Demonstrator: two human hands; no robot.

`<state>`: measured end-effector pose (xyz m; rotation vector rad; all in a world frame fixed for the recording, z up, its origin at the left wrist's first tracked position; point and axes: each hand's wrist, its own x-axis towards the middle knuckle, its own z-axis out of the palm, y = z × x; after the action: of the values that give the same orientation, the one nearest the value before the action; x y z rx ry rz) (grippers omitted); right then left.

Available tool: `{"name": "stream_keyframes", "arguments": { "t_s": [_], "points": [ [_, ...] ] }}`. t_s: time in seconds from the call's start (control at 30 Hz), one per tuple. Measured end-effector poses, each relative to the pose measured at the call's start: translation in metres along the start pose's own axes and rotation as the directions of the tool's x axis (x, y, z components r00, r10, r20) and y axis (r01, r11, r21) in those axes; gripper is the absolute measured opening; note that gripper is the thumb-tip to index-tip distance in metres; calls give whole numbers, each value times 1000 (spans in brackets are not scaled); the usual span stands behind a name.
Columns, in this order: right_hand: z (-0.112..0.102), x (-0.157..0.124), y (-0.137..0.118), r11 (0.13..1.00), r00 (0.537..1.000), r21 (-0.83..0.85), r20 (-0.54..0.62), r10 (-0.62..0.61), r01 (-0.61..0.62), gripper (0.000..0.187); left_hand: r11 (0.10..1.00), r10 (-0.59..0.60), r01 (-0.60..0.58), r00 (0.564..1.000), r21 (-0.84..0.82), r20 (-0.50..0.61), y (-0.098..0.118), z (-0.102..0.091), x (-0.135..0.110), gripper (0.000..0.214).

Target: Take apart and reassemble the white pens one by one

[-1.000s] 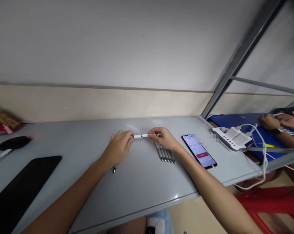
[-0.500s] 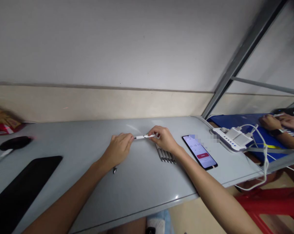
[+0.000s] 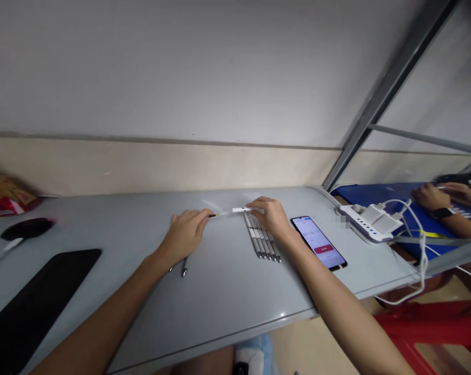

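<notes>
A loose pen (image 3: 184, 266) lay by the left wrist, and a row of pens (image 3: 263, 242) lay beneath the right hand (image 3: 270, 216). Beyond, just above the table (image 3: 219, 297), the left hand (image 3: 186, 234) pinched a thin refill (image 3: 218, 214) by its dark end, and the right hand pinched the white barrel (image 3: 241, 210). Since the earlier frame the hands had drawn apart, baring the refill.

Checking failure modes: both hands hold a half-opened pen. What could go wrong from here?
The thin refill, pinched by the left hand, sticks out of the barrel in the right hand; it could bend or drop. The right hand lies over the pen row and might scatter it.
</notes>
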<state>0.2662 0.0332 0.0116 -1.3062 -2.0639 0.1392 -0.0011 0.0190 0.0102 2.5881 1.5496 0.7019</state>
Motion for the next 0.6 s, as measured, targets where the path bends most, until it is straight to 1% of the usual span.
{"name": "stream_keyframes", "arguments": {
  "t_s": [0.23,0.4,0.5,0.53,0.6],
  "points": [
    [6,-1,-9,981,986,102,10,-168,166,24,999,30,-30,999,11,38,10,1,-2,32],
    [12,-3,-18,960,972,157,-3,-236,234,24,1000,17,-16,999,-22,47,15,6,-4,28],
    [12,-4,-22,948,970,214,-4,-242,237,22,999,35,-34,998,-17,48,14,8,-5,27],
    [12,-4,-23,943,974,248,-2,-228,221,21,999,46,-45,998,-15,51,13,8,-5,27],
    [10,-4,-25,929,985,339,28,-170,151,18,998,68,-67,996,-19,56,12,8,-4,27]
  ]
}}
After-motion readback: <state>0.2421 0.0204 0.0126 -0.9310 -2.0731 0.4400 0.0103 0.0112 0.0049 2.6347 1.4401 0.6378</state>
